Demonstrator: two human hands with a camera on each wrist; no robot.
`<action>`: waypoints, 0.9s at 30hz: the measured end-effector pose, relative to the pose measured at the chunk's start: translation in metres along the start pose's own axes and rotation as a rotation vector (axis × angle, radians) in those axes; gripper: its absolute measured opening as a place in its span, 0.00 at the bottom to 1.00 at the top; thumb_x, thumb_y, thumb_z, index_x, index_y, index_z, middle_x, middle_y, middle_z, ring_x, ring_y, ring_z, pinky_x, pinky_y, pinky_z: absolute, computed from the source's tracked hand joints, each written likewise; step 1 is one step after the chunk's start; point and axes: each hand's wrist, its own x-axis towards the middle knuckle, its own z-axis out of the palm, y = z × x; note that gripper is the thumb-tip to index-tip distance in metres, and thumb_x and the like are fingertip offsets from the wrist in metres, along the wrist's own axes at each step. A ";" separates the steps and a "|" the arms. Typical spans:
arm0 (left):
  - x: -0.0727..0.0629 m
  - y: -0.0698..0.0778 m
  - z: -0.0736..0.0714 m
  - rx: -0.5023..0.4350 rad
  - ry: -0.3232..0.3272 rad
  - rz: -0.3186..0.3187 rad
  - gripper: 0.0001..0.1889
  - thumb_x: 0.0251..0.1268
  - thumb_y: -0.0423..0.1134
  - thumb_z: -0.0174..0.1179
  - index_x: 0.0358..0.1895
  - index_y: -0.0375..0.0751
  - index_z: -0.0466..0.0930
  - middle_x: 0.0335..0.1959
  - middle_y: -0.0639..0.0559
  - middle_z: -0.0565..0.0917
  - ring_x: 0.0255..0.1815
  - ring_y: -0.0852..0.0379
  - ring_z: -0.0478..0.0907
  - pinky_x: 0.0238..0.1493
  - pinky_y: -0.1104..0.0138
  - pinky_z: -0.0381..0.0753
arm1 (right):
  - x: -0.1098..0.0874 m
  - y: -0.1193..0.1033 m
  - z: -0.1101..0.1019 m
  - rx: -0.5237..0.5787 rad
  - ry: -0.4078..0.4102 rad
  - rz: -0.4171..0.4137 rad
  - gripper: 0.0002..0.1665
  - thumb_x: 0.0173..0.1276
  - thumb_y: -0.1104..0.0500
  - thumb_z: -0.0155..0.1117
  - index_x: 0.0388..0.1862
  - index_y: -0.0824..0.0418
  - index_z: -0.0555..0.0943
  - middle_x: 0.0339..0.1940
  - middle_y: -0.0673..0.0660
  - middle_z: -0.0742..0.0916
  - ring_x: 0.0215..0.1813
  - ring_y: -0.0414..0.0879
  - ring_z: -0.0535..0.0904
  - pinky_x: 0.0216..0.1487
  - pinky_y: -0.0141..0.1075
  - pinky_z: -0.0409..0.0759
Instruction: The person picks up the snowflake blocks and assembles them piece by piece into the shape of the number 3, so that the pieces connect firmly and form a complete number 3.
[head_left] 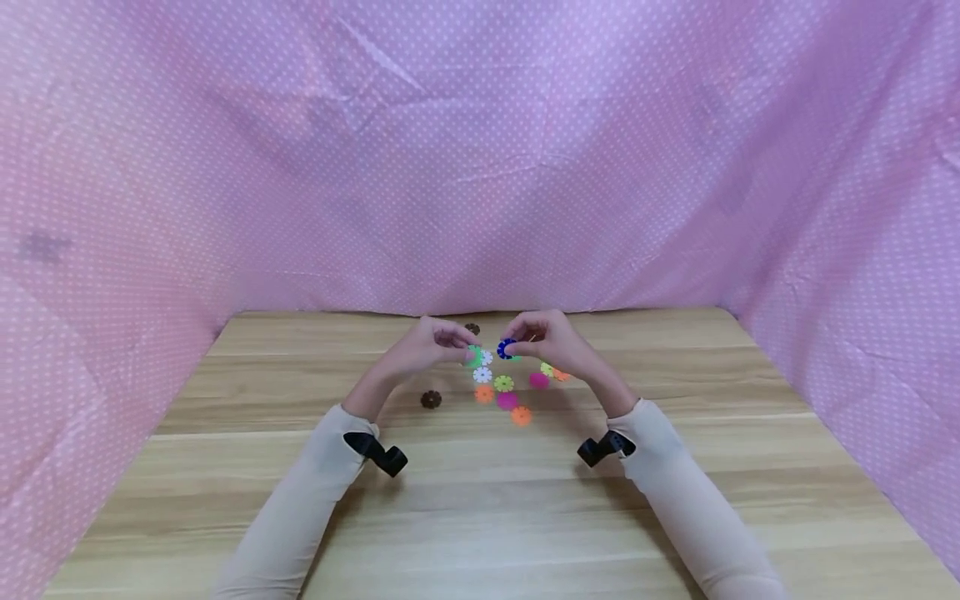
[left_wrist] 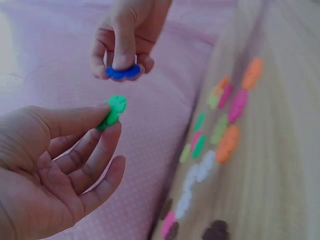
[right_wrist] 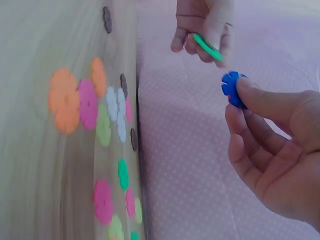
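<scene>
In the left wrist view, my left hand (left_wrist: 55, 165) pinches a green notched plastic snowflake disc (left_wrist: 117, 105) between thumb and fingers. My right hand (head_left: 553, 340) holds a dark blue snowflake disc (right_wrist: 230, 88) the same way, its notched edge sticking out past the thumb. Both hands are raised over the far half of the table, facing each other, with a small gap between the two discs. Below them lie white discs (head_left: 482, 375), a yellow-green disc (head_left: 504, 383), a magenta disc (head_left: 507, 401) and orange discs (head_left: 521, 415).
A brown disc (head_left: 431, 399) lies left of the cluster, and another brown disc (head_left: 472, 329) is behind the left hand. Near the right wrist lies a magenta disc (head_left: 538, 380). Pink dotted cloth (head_left: 480, 167) hangs around the wooden table (head_left: 480, 517) at the back and sides.
</scene>
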 end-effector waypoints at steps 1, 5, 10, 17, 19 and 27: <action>0.001 0.002 -0.001 -0.015 0.011 0.002 0.13 0.67 0.36 0.68 0.52 0.38 0.86 0.40 0.46 0.88 0.42 0.46 0.83 0.50 0.51 0.84 | 0.002 0.000 0.001 0.017 0.022 0.002 0.05 0.66 0.68 0.72 0.40 0.67 0.87 0.34 0.62 0.90 0.37 0.52 0.85 0.38 0.32 0.83; 0.003 0.008 -0.005 -0.055 0.052 0.000 0.12 0.68 0.37 0.67 0.50 0.38 0.84 0.41 0.43 0.86 0.42 0.45 0.84 0.49 0.51 0.85 | 0.009 -0.001 0.003 0.106 0.087 0.047 0.07 0.65 0.68 0.72 0.40 0.69 0.85 0.34 0.60 0.89 0.34 0.44 0.85 0.37 0.32 0.85; 0.005 0.013 -0.006 -0.129 0.077 -0.010 0.13 0.68 0.35 0.67 0.51 0.33 0.81 0.39 0.46 0.87 0.41 0.49 0.86 0.52 0.53 0.87 | 0.013 -0.001 0.006 0.181 0.164 0.073 0.09 0.64 0.68 0.74 0.40 0.70 0.83 0.33 0.56 0.89 0.33 0.41 0.86 0.39 0.32 0.86; 0.007 0.009 -0.001 -0.145 0.086 -0.034 0.11 0.67 0.34 0.67 0.48 0.33 0.80 0.36 0.50 0.87 0.37 0.51 0.86 0.44 0.55 0.88 | 0.009 0.002 0.015 0.198 0.184 0.057 0.10 0.63 0.69 0.74 0.39 0.71 0.83 0.32 0.55 0.88 0.32 0.43 0.86 0.35 0.29 0.85; 0.008 0.006 0.001 -0.149 0.087 -0.035 0.12 0.67 0.35 0.67 0.48 0.34 0.80 0.36 0.50 0.87 0.37 0.51 0.87 0.47 0.49 0.87 | 0.008 0.004 0.017 0.199 0.193 0.040 0.09 0.63 0.69 0.73 0.39 0.71 0.82 0.32 0.54 0.88 0.32 0.42 0.86 0.36 0.29 0.85; 0.012 0.004 0.010 -0.213 0.107 -0.030 0.12 0.68 0.33 0.66 0.50 0.31 0.80 0.35 0.52 0.87 0.35 0.57 0.86 0.57 0.41 0.82 | 0.008 0.008 0.019 0.179 0.206 -0.012 0.07 0.64 0.70 0.72 0.40 0.70 0.83 0.36 0.59 0.88 0.37 0.43 0.85 0.37 0.29 0.84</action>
